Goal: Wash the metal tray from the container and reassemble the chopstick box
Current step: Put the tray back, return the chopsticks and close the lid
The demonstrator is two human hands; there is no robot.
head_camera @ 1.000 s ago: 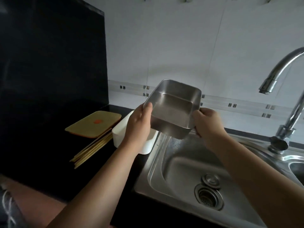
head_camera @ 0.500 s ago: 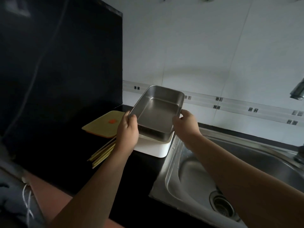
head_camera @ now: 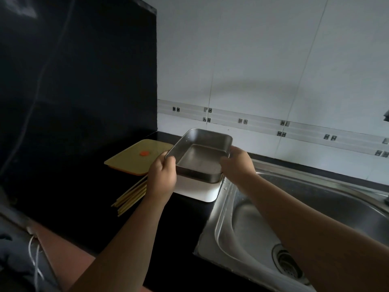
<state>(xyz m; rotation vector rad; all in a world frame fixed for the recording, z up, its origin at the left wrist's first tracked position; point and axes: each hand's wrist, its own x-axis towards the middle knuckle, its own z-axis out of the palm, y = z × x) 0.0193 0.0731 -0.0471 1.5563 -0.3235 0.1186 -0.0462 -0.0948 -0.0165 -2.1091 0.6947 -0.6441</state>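
The left hand and the right hand each grasp an end of the metal tray, holding it at the mouth of the white box on the black counter. A yellow lid with an orange spot and loose chopsticks lie to the left. A steel sink sits to the right, below a white tiled wall.

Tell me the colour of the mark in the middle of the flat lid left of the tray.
Orange, on a yellowish lid; head view shows it.
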